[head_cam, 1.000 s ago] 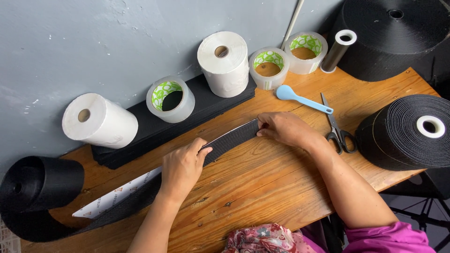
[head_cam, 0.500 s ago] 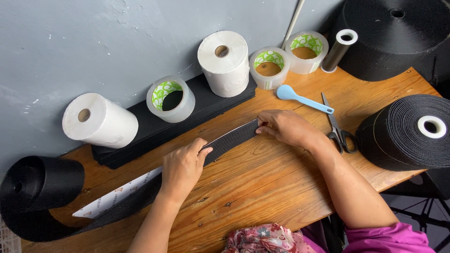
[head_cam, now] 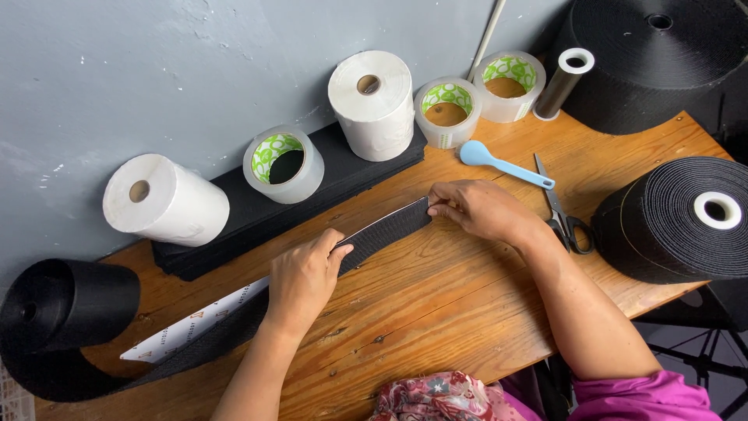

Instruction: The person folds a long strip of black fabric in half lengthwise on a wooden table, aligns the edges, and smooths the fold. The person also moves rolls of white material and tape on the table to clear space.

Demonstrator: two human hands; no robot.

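Black fuzzy fastener strip (head_cam: 383, 228), long and flat, stretched at a slant across the middle of the wooden plank table (head_cam: 436, 312), running down-left into a big black roll (head_cam: 62, 312) at the table's left end. White printed backing paper (head_cam: 195, 327) peeling away beside the strip near that roll.

Right hand (head_cam: 479, 209) at the strip's upper end, fingers (head_cam: 440, 209) pinched narrow on the end edge, thumb and fingertips closed on it. Left hand (head_cam: 304, 277) lower along the strip, palm down, fingers curled over the strip and thumb (head_cam: 339, 251) pressed on top, holding it against the wood.

Just right of the right wrist, black-handled scissors (head_cam: 562, 214) lying flat, blades pointing toward the wall. Above them a light blue plastic spoon (head_cam: 499, 162), touching nothing else. Further right, a wide black coil with a white core (head_cam: 678, 222) resting on the table's edge; behind it, a larger black coil (head_cam: 654, 62) against the wall.

Along the grey wall (head_cam: 156, 70): two white paper rolls (head_cam: 374, 101), one on its side at the left (head_cam: 164, 199); three clear tape rolls with green-patterned cores (head_cam: 282, 164), (head_cam: 446, 111), (head_cam: 508, 84); a small dark tube with a white end (head_cam: 565, 82). Stack of black sheets (head_cam: 241, 222) under the nearer rolls. Pink sleeve (head_cam: 647, 394) and patterned cloth (head_cam: 436, 394) at the bottom edge.
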